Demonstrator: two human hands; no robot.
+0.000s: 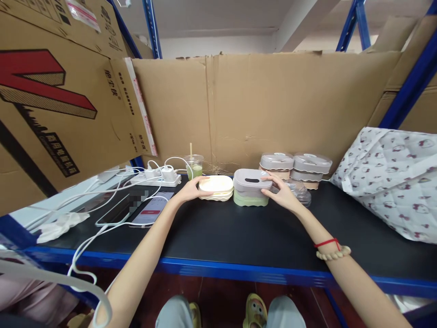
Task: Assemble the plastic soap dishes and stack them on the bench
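Observation:
My left hand (193,189) has its thumb and fingers around the left end of a low cream oval container (216,186), which rests on the black table. Just to its right stands a stack: a grey oval container (251,180) with a dark slot-shaped mark on top, over a pale green container (251,199). My right hand (282,193) grips the right end of the grey one, fingers on top and thumb at the side. The cream container and the stack are side by side, almost touching. A clear lid (299,193) lies partly hidden behind my right hand.
Clear-topped oval box stacks (277,161) stand at the back right, near a white patterned bag (392,182). On the left are a power strip (160,176), cables, phones (152,209), a crumpled tissue (63,226) and a cup with straw (195,166). Cardboard (266,105) walls the back.

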